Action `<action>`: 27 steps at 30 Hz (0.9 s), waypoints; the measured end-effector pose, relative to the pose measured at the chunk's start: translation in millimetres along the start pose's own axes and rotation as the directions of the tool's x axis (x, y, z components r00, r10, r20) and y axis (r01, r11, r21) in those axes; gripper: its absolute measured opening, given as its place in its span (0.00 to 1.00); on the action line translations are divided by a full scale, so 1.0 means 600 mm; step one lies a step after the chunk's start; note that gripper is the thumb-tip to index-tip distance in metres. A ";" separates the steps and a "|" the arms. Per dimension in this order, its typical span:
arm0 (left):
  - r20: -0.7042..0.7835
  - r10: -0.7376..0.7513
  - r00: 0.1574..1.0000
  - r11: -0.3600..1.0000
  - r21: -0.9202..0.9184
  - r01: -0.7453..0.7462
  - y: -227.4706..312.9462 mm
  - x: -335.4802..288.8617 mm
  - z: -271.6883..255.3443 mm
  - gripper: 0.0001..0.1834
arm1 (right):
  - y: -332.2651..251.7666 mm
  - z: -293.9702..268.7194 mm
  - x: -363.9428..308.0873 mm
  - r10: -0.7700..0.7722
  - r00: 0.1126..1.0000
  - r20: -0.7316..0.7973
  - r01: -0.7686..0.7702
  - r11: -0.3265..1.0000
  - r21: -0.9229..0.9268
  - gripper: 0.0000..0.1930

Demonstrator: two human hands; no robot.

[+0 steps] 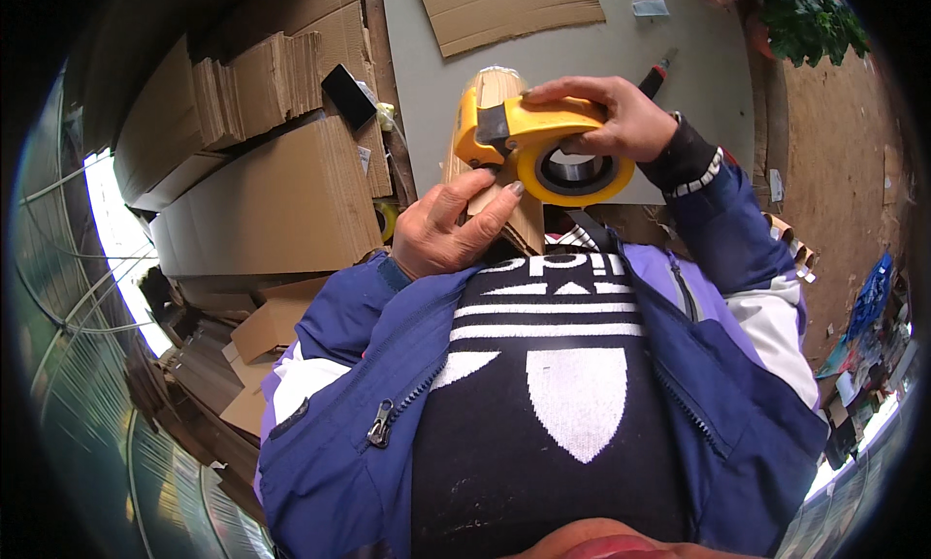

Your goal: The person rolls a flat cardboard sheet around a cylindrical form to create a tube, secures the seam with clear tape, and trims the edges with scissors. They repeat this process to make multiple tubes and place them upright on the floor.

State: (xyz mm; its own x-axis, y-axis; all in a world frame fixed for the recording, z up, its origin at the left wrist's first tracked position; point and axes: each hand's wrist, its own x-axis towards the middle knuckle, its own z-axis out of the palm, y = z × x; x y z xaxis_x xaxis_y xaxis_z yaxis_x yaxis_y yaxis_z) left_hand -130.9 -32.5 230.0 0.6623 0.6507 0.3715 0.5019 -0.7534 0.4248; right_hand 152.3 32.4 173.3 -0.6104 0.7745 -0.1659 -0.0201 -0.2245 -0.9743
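Observation:
In my right hand [630, 123] is a yellow packing tape dispenser [543, 121], its handle gripped by thumb and fingers. A roll of yellow-edged tape [529, 176] hangs in it beside my palm. The dispenser's head lies across a long tan bundle of layered strips [499, 82], thin wood or cardboard, I cannot tell which. Something clear and shiny covers the bundle's far end. My left hand [441, 227] closes on the bundle's near left part, with thumb and forefinger close below the dispenser's head. The dispenser hides the middle of the bundle.
Behind the bundle is a grey tabletop [417, 94] with a cardboard sheet [514, 11], a red-and-black knife [659, 72] and a small clear packet [650, 7]. Cardboard boxes [262, 205] and a black phone [348, 96] are at left. Green leaves [810, 21] hang at far right.

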 end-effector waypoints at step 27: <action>-0.206 -0.940 0.272 0.341 -0.569 0.748 0.012 -0.157 0.042 0.21 | 0.029 -0.013 0.110 0.049 0.989 0.138 -0.027 0.987 -0.156 0.28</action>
State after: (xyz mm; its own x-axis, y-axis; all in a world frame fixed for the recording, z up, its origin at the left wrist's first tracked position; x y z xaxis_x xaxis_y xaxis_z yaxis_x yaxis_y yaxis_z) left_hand -175.5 -101.2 177.0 -0.4065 0.9046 -0.1287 0.3500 0.2843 0.8926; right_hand 117.8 84.3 144.0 -0.7139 0.6737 -0.1911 0.1207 -0.1504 -0.9812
